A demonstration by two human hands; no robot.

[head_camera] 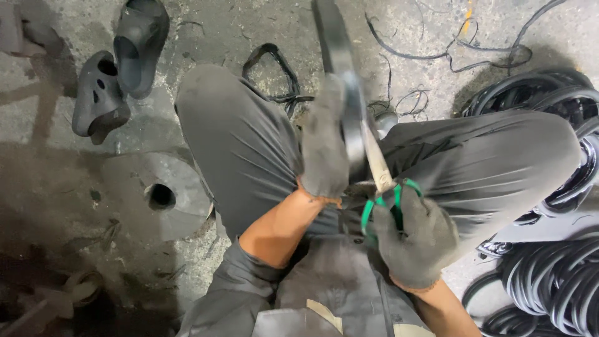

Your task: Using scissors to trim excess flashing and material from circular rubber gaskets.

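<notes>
Your legs in grey trousers [249,150] fill the middle of the view, knees spread over a rough, stained concrete floor [56,181]. To the right, heaps of black rubber rings [555,274] lie stacked and glossy, reaching from the far right edge down to the near corner. On the left a flat, round grey disc [159,193] with a centre hole rests on the floor, and beyond it sit two dark moulded clogs [118,68]. Between your knees you hold a black rubber ring [342,68] upright; it rises toward the far edge, blurred. Your left hand [323,146], in a dusty grey glove, has its grip pressed together around the ring's near part. Your right hand [418,240], gloved alike, has its grip closed through the green handles of a pair of scissors [382,181], whose pale blades meet the ring just beside the left glove. Thin black rubber trimmings [437,56] curl on the floor beyond.
</notes>
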